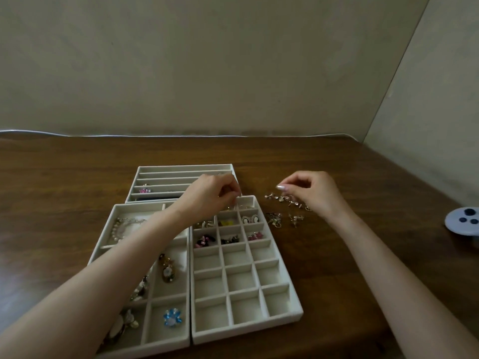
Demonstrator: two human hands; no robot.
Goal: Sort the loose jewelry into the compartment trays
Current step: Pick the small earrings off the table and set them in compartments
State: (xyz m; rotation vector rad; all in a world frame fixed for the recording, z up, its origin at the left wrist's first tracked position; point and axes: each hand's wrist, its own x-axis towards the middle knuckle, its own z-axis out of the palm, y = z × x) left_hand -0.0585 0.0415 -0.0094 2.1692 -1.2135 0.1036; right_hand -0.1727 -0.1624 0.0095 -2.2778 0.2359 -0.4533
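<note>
1. Head view: my left hand hangs over the far end of the grid tray. Its fingers are curled tight towards the thumb, probably to drop a small piece into a cell just beneath the fingertips. I cannot tell whether anything is pinched there.
2. My right hand hovers with thumb and forefinger drawn narrow. The loose jewelry lies scattered directly under and just in front of it. I cannot tell whether it is holding anything.
3. The pile sits beside the grid tray, so each hand's reach is short.
4. Only the cells near my left hand are filled, while those towards my left forearm are bare.
5. Under my left forearm, the wide-cell tray holds larger pieces, and the slotted tray lies beyond my left knuckles.
</note>
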